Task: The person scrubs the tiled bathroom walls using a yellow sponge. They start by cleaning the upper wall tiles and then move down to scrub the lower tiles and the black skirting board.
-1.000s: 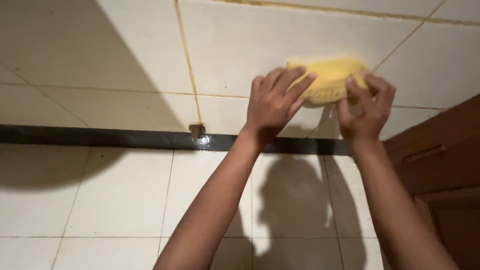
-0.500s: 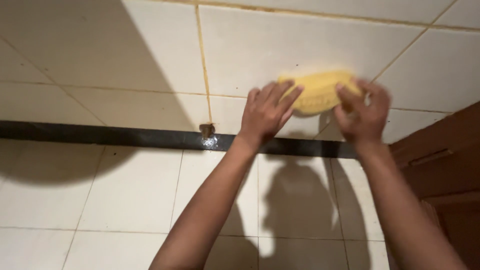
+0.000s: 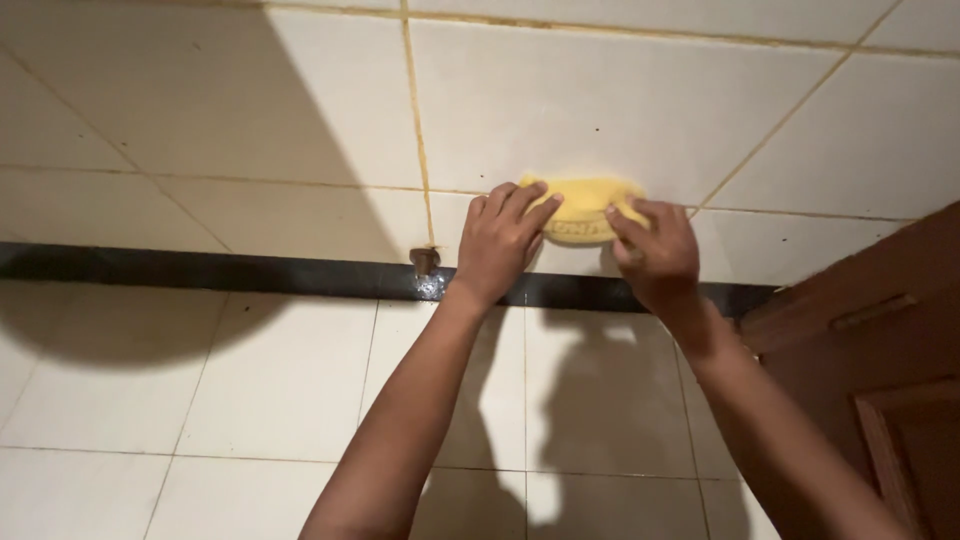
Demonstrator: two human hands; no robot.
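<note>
Sponge [image 3: 582, 210] lower, nearing black strip [image 3: 200, 270].

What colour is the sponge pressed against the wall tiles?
Yellow. The sponge shows in the head view, between the left hand and right hand.
</note>
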